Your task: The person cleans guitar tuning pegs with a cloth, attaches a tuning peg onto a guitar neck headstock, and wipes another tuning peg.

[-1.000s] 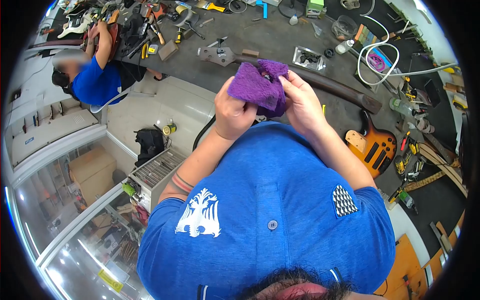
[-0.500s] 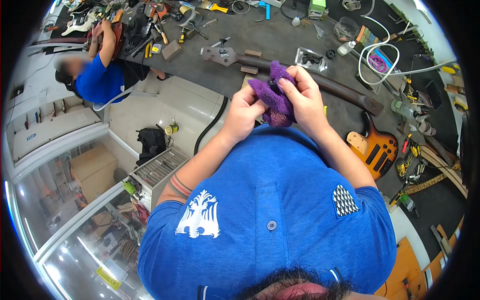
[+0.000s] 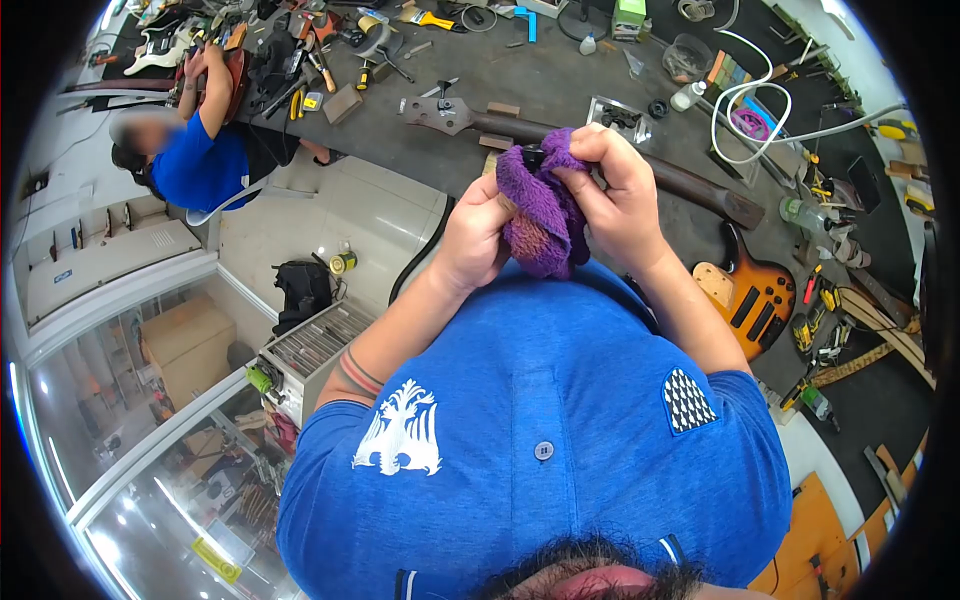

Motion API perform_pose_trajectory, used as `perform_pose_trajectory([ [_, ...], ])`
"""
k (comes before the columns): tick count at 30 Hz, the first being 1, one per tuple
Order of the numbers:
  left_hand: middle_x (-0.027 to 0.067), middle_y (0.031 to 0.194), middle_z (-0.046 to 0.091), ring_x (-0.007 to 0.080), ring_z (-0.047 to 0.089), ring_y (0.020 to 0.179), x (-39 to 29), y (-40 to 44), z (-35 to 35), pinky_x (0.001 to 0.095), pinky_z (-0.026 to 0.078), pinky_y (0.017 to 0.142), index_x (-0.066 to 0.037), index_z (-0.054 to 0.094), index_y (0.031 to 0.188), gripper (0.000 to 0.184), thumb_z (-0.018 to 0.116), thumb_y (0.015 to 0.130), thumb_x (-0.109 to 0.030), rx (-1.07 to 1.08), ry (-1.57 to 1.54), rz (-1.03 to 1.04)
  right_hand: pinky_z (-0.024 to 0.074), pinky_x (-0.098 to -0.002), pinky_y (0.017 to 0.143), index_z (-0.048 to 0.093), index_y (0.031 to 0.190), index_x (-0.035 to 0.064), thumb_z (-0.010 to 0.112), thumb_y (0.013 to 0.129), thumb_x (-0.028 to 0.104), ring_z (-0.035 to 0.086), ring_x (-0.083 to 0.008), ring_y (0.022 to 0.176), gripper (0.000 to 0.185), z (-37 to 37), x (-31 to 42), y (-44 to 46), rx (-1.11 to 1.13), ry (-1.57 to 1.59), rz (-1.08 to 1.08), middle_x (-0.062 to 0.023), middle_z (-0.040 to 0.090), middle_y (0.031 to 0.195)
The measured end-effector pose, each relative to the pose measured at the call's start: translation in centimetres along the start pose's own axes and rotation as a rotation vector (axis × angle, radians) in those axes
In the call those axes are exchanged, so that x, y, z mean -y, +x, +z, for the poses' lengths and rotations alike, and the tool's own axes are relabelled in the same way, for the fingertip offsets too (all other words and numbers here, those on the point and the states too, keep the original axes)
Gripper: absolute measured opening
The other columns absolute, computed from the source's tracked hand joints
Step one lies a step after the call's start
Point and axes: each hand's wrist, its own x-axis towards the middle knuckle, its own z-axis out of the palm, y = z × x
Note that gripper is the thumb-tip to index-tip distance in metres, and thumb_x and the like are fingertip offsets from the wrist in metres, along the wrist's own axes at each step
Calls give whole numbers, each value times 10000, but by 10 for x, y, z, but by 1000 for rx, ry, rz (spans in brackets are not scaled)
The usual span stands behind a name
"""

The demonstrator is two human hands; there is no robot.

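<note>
A bunched purple cloth [image 3: 540, 225] hangs between my two hands, close to my chest. My left hand [image 3: 476, 232] pinches its left side. On the other side, my right hand [image 3: 618, 195] grips the upper right part between thumb and fingers. A small black part [image 3: 533, 157] shows in the cloth's top fold; most of it is hidden. Behind the cloth a dark guitar neck [image 3: 685, 182] lies across the bench, its headstock [image 3: 440, 114] to the left. A sunburst guitar body [image 3: 750, 295] rests right of my right forearm.
The dark bench [image 3: 470, 60] holds a wooden block [image 3: 342, 103], a tray of black parts [image 3: 620, 119], a white bottle [image 3: 688, 96] and a coiled white hose [image 3: 752, 125]. At the far left another person [image 3: 200, 155] in blue works at the bench. A drawer cabinet [image 3: 318, 345] stands lower left.
The cloth has gone from spread over my hands to bunched and folded, and hangs slightly lower. My right hand has shifted up and rightward. The black part is now visible at the top fold.
</note>
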Motion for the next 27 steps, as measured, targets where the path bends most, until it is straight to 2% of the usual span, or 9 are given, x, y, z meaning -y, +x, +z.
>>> perform_pose_trajectory([
  [4, 112, 1286, 696, 213, 684, 1171, -1, -1, 7, 374, 545, 1054, -18, 604, 1384, 315, 549, 1097, -136, 5, 132, 58, 530, -276, 842, 602, 1015, 41, 717, 943, -49, 640, -124, 904, 163, 5, 4, -2, -139, 648, 333, -39, 677, 982],
  [6, 112, 1295, 693, 215, 683, 1175, 2, -2, 10, 377, 541, 1060, -27, 598, 1396, 321, 547, 1096, -125, -6, 124, 85, 552, -266, 883, 645, 1166, 56, 687, 1023, 114, 670, -102, 966, 160, -2, 1, -1, -68, 910, 623, -36, 704, 1079],
  [8, 112, 1305, 691, 216, 683, 1178, 3, -2, 18, 383, 544, 1059, -35, 595, 1405, 325, 543, 1094, -114, -31, 45, 97, 556, -281, 926, 645, 1255, 40, 676, 1038, 158, 678, -108, 1029, 250, -8, 3, 2, -60, 1175, 659, -44, 711, 1127],
  [11, 111, 1309, 690, 220, 681, 1187, -9, 1, 19, 394, 550, 1056, -33, 601, 1389, 317, 551, 1084, -106, -8, 31, 88, 539, -296, 970, 639, 1281, 30, 664, 1041, 147, 666, -111, 1072, 268, -13, 8, 1, -33, 1048, 537, -46, 704, 1152],
  [16, 118, 1303, 692, 223, 686, 1184, -7, -3, 9, 402, 556, 1056, -30, 605, 1375, 314, 565, 1074, -112, -2, 102, 27, 490, -274, 1006, 664, 1229, 25, 658, 999, 13, 617, -124, 1131, 230, -14, 12, 7, 144, 400, 245, -24, 627, 1173],
  [18, 116, 1297, 694, 220, 689, 1175, -5, -4, 10, 396, 554, 1054, -30, 603, 1376, 316, 567, 1074, -115, 7, 88, 6, 483, -275, 1014, 660, 1197, -4, 668, 997, 28, 604, -123, 1144, 203, -10, 8, 4, 135, 282, 204, -26, 597, 1162],
  [21, 100, 1281, 697, 202, 688, 1159, -4, -6, 12, 373, 548, 1042, -33, 601, 1377, 315, 575, 1075, -118, 33, 104, -8, 502, -285, 1013, 668, 1188, 0, 688, 994, 44, 634, -133, 1120, 200, -10, 5, 0, 147, 482, 311, -34, 646, 1167],
  [24, 75, 1268, 695, 171, 674, 1153, 2, -9, 16, 344, 538, 1026, -38, 605, 1373, 304, 585, 1078, -107, 58, 263, 19, 539, -318, 1002, 679, 1177, 6, 706, 988, 59, 675, -144, 1074, 198, -15, 5, -9, 76, 918, 609, -56, 703, 1151],
  [27, 36, 1264, 687, 139, 646, 1155, 4, -9, 17, 324, 522, 1014, -50, 626, 1350, 267, 571, 1090, -75, 100, 430, 41, 577, -323, 955, 685, 1169, 12, 724, 984, 76, 700, -131, 1012, 200, -16, 5, -12, 27, 964, 654, -67, 737, 1110],
])
